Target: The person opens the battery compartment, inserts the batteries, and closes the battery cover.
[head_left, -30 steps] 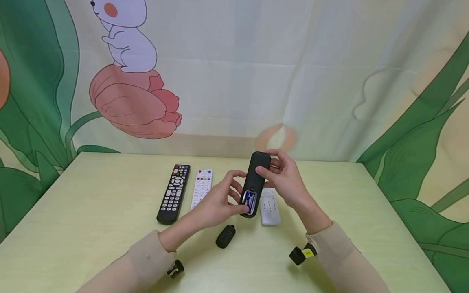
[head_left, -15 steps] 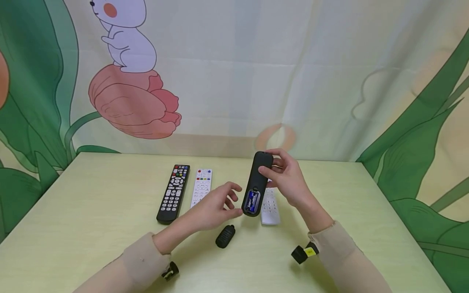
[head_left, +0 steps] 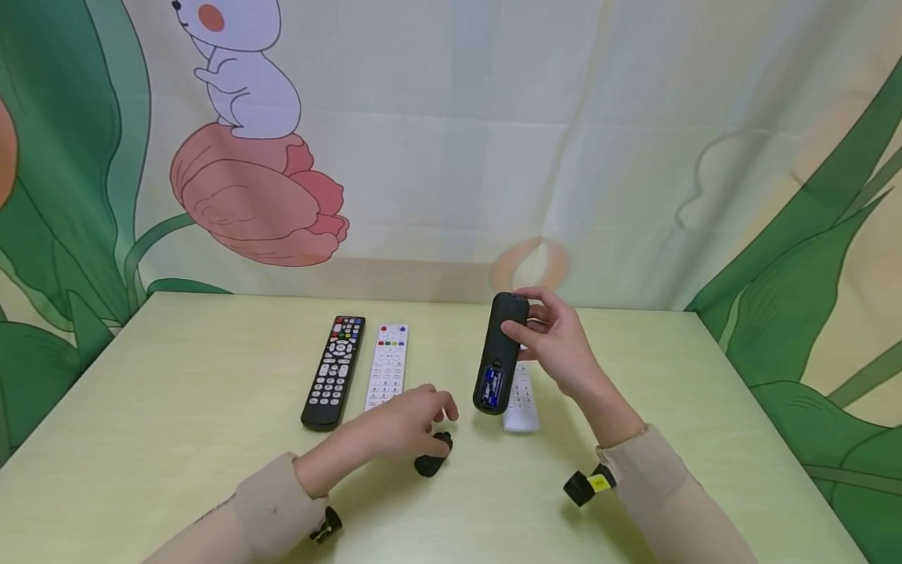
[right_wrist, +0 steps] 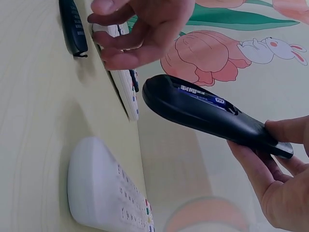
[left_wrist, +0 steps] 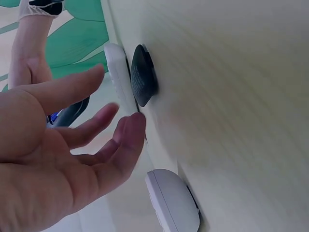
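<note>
My right hand (head_left: pixel 560 345) pinches the upper end of a black remote control (head_left: pixel 499 345), its back towards me and raised above the table. Blue batteries (head_left: pixel 492 385) lie in its uncovered battery compartment. Over a small black battery cover (head_left: pixel 428 464) hovers my left hand (head_left: pixel 405 423), thumb and fingers loosely bent and apart. The left wrist view shows a gap between those fingers and the battery cover (left_wrist: pixel 143 77), which lies on the table. In the right wrist view, thumb and fingers hold the far end of the remote control (right_wrist: pixel 212 113).
A black remote (head_left: pixel 334 372) and a white remote (head_left: pixel 387 364) lie side by side on the left of the table (head_left: pixel 211 407). Another white remote (head_left: pixel 520 403) lies partly behind the held one. A printed curtain (head_left: pixel 437 157) hangs at the table's back edge.
My left hand has let go of the black remote's lower end and moved down and slightly left, over the battery cover. The right hand with the remote has shifted slightly right.
</note>
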Tool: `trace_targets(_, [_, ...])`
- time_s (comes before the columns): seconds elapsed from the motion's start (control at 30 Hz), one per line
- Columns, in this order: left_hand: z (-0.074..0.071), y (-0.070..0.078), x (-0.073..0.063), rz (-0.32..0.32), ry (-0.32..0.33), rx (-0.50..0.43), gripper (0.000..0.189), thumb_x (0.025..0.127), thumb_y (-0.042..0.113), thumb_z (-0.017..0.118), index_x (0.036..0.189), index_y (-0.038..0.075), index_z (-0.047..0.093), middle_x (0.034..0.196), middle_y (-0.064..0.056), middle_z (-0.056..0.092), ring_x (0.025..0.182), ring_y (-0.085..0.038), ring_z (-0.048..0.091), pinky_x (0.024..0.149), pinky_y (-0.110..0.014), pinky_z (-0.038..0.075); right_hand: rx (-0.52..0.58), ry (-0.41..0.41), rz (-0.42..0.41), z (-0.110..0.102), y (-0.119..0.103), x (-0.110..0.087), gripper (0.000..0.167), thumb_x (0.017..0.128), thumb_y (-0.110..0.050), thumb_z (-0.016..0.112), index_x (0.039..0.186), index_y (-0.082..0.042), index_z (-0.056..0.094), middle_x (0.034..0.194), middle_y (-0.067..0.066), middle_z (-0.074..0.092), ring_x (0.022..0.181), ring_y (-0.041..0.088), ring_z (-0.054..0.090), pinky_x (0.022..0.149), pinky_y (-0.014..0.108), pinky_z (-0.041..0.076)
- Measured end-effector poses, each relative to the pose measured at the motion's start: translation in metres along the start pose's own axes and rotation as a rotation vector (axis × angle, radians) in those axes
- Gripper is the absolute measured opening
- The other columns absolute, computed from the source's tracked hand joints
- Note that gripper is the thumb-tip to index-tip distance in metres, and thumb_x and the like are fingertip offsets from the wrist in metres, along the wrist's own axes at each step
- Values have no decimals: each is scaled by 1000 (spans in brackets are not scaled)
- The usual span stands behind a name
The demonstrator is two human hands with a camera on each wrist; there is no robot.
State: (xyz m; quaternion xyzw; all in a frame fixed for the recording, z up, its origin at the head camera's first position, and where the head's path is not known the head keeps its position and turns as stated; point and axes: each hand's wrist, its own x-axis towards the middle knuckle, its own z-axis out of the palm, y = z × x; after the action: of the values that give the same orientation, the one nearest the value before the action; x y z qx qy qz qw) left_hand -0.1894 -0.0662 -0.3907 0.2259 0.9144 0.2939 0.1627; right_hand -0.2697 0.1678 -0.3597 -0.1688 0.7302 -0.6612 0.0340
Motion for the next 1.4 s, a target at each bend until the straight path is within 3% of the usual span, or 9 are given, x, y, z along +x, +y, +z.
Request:
trace_targets(0.23, [5, -2, 1, -18, -26, 64, 38, 88, 12, 82, 122, 6, 65, 107, -9, 61, 98, -23, 59, 84, -39, 52, -12, 4, -3, -1, 1, 0, 46, 96, 2, 70, 139, -1, 53, 119, 25, 64, 96, 26, 71, 70, 41, 63])
trace_targets(0.43, [8, -3, 3, -28, -46, 98, 33, 90, 8, 79, 120, 8, 68, 103, -8, 59, 91, -20, 56, 78, -36, 51, -9, 6, -1, -1, 3, 0, 46, 95, 2, 70, 138, -2, 53, 119, 24, 64, 96, 26, 71, 70, 41, 63])
trace_targets(0.8, [9, -4, 4, 30, -52, 149, 23, 87, 4, 80, 109, 6, 72, 94, -5, 60, 86, -18, 55, 77, -32, 50, -6, 5, -2, -1, 4, 0, 46, 95, 2, 70, 138, -2, 53, 119, 25, 64, 97, 26, 70, 71, 42, 63])
trace_targets(1.17, [4, -6, 4, 48, -50, 57, 21, 86, -2, 79, 103, 9, 73, 91, -2, 64, 86, -18, 60, 75, -33, 53, -12, -3, 0, -1, 2, -2, 47, 96, 2, 70, 139, -1, 52, 119, 25, 64, 98, 28, 70, 71, 43, 63])
trace_targets(1.4, [2, -9, 4, 111, -28, -18, 21, 86, -6, 78, 101, 8, 72, 87, -1, 64, 79, -16, 60, 70, -32, 53, -14, -5, -2, -2, 3, -2, 48, 96, 2, 69, 140, -1, 52, 121, 26, 63, 99, 28, 70, 71, 42, 63])
